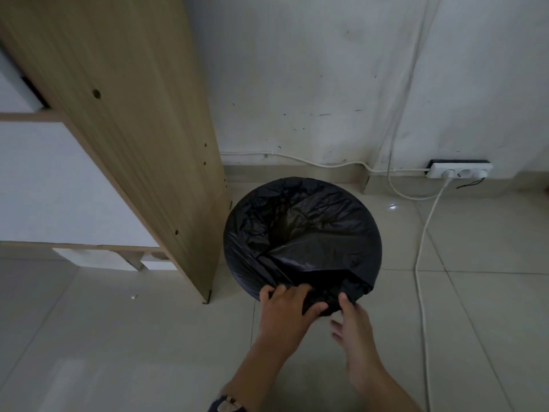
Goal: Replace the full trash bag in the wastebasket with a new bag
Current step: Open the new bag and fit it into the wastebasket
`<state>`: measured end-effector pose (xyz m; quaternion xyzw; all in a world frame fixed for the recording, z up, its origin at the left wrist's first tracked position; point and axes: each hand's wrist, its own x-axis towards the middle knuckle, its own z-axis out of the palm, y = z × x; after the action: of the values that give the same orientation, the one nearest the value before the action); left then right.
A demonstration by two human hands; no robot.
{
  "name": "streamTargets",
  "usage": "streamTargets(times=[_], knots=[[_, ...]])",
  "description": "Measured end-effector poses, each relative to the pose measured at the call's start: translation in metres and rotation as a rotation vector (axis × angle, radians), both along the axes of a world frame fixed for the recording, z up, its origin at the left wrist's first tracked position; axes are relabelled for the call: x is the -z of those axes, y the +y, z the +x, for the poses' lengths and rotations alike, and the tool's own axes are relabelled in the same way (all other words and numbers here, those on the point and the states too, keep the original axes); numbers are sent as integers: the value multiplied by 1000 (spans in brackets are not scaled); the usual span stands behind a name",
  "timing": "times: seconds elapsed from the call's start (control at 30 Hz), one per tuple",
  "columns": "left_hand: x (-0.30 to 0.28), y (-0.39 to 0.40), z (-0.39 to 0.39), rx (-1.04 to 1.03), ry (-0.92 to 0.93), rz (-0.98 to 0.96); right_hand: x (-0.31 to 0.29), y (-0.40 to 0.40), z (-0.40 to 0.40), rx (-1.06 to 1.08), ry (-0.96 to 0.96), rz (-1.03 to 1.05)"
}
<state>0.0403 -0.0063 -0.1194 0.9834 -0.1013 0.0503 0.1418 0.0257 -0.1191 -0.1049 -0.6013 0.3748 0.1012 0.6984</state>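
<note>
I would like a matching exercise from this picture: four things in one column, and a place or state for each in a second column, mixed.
Things:
1. black bag
2. power strip
3. wooden panel
4. left hand

Places or states:
A. at the foot of the wall, on the right
B. grips bunched plastic at the near rim
C. lines the wastebasket, mouth open
D. stands left of the wastebasket

Pairs: 1-C, 2-A, 3-D, 4-B

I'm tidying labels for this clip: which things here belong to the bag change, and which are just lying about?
Job: black trash bag, left hand, right hand.
Lying about: wooden shelf unit, power strip, white cable.
</note>
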Motion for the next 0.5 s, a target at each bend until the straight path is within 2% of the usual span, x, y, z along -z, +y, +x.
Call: streamTargets(times=[0.1, 0.17, 0.23, 0.3, 0.43, 0.5], knots=[[-14, 9, 8, -13, 126, -184, -3, -13, 8, 32, -144, -314], [-15, 17, 12, -47, 51, -351, -3, -21, 14, 9, -238, -447], [-13, 28, 18, -164, -116, -330, -1, -26, 24, -33, -325, -607], [-11, 40, 26, -254, -162, -267, 0, -29, 35, -116, -403, -849], [-12, 54, 44, -312, -102, -104, 1, -34, 60, -352, -534, -1172], [-14, 57, 51, -375, 47, -101, 5, -38, 71, -553, -572, -1279]])
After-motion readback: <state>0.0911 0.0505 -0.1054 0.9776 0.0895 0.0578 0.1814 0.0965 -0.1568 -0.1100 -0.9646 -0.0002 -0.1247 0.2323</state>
